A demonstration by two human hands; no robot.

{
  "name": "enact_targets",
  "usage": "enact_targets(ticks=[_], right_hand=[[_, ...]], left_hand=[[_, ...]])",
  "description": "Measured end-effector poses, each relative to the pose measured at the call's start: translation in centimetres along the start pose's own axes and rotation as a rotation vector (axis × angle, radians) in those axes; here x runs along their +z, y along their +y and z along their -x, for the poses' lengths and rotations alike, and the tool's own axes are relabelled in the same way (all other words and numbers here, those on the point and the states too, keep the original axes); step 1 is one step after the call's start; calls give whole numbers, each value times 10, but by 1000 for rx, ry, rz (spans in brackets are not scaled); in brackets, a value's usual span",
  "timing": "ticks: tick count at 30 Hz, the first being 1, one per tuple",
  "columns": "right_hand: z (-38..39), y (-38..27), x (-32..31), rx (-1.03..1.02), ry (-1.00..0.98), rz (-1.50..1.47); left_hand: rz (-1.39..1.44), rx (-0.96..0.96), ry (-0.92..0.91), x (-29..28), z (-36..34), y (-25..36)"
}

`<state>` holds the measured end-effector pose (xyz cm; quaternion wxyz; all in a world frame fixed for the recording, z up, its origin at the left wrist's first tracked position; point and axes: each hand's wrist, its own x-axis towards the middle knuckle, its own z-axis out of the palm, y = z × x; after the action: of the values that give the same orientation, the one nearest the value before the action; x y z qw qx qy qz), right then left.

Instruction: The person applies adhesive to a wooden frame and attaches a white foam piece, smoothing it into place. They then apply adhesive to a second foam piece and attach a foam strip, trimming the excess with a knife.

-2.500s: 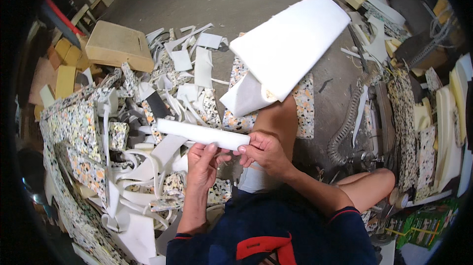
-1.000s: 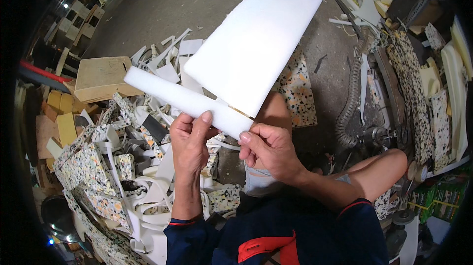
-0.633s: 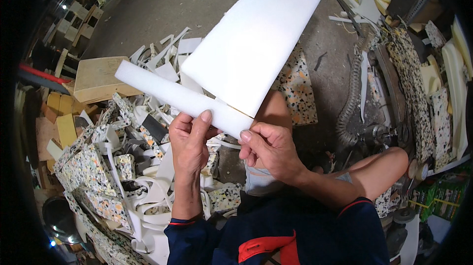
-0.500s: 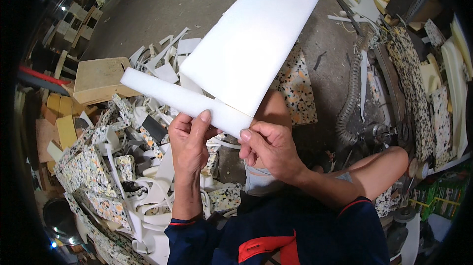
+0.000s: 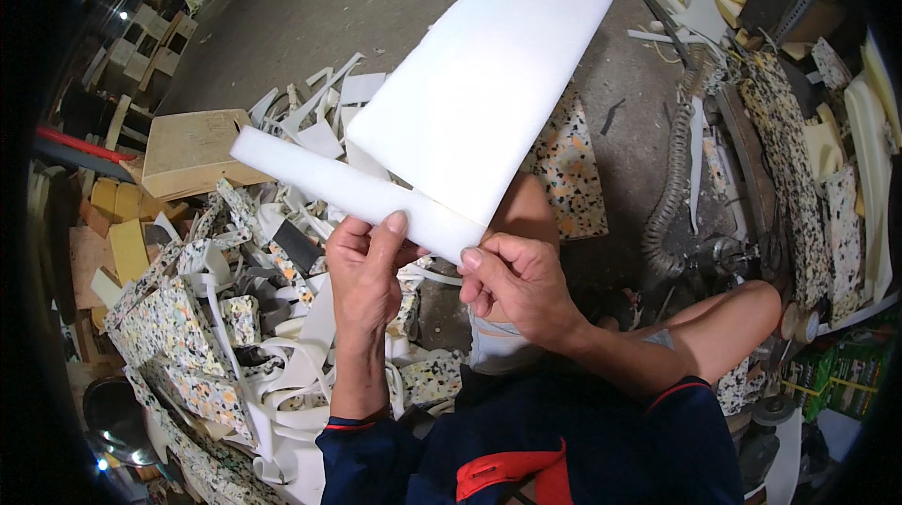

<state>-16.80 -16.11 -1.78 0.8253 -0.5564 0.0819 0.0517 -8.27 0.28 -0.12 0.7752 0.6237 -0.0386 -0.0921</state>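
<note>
I hold a large white foam sheet (image 5: 489, 82) up in front of me; it reaches toward the top of the view. A long white foam strip (image 5: 329, 181) runs off its near edge to the left, still joined to the sheet at the near corner. My left hand (image 5: 365, 265) grips the strip from below, thumb on top. My right hand (image 5: 512, 284) pinches the sheet's near corner right beside it. My bare knee shows just behind the sheet's lower edge.
White foam strips and speckled foam offcuts (image 5: 272, 317) lie heaped on the floor at my left. A wooden box (image 5: 193, 153) sits beyond them. A grey ribbed hose (image 5: 672, 186) and more foam slabs (image 5: 846, 176) lie at right. My right leg (image 5: 723, 336) extends rightward.
The sheet with its strip has been lifted from lap height up toward the camera and tilted. In the last second both hands have kept their grip with only slight shifts.
</note>
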Motion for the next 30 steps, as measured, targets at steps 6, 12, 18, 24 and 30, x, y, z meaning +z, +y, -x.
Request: enact_targets(ticks=[6, 12, 18, 24, 30], right_hand=[[0, -1, 0, 24, 19, -3], [0, 2, -1, -13, 27, -44], [-1, 3, 1, -52, 42, -63], [-1, -2, 0, -36, 49, -4], [-2, 4, -1, -87, 119, 52]], left_hand=[[22, 3, -71, -6, -2, -2], [26, 0, -67, -4, -1, -1], [-12, -29, -48, -1, -3, 2], [13, -30, -43, 4, -4, 1], [13, -31, -13, 9, -4, -1]])
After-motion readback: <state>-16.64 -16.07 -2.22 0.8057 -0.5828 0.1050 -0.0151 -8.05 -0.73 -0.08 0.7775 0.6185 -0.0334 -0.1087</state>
